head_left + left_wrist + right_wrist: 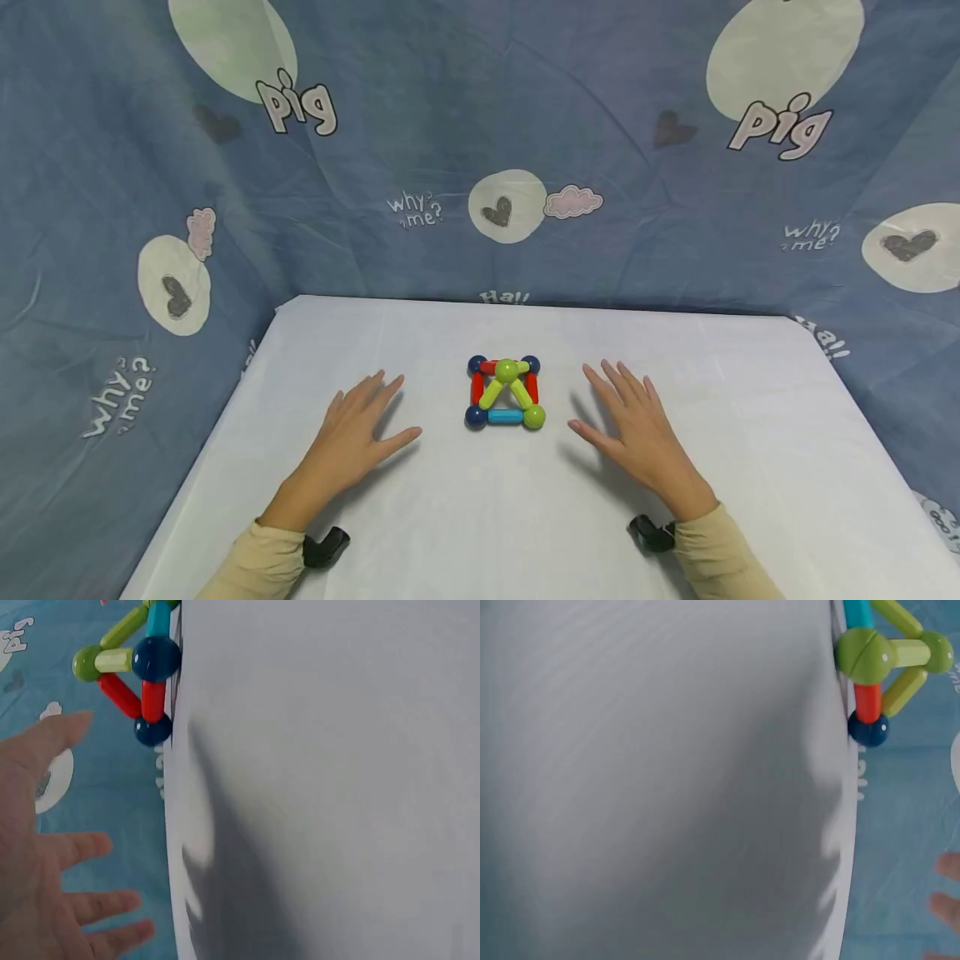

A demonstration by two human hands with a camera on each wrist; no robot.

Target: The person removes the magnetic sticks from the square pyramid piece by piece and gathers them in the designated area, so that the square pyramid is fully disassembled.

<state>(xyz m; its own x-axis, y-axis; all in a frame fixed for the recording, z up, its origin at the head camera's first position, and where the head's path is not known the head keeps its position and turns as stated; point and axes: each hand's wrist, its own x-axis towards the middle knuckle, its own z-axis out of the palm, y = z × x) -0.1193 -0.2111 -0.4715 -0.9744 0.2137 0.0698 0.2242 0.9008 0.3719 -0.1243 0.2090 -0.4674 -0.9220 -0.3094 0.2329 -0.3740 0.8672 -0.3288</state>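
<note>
Ball-and-rod frame (507, 372) on white tabletop (480, 517), blue printed cloth (450, 100) behind, fingers (387, 394) apart.

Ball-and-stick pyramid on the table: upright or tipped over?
Upright: the pyramid rests on its square base on the white table; both wrist views show its green top ball raised.

Three corner balls (476, 417) of the ball-and-rod frame (491, 393) are coloured dark blue; its near-right ball (534, 417), top ball (507, 371) and sloping rods (519, 393) are lime green. The near rod (506, 417) is coloured bright blue, the left rod (477, 389) and right rod (532, 388) red. The table (480, 508) is covered in white. The blue backdrop (420, 83) is printed with pale ovals, grey hearts, pink clouds and whitish lettering.
</note>
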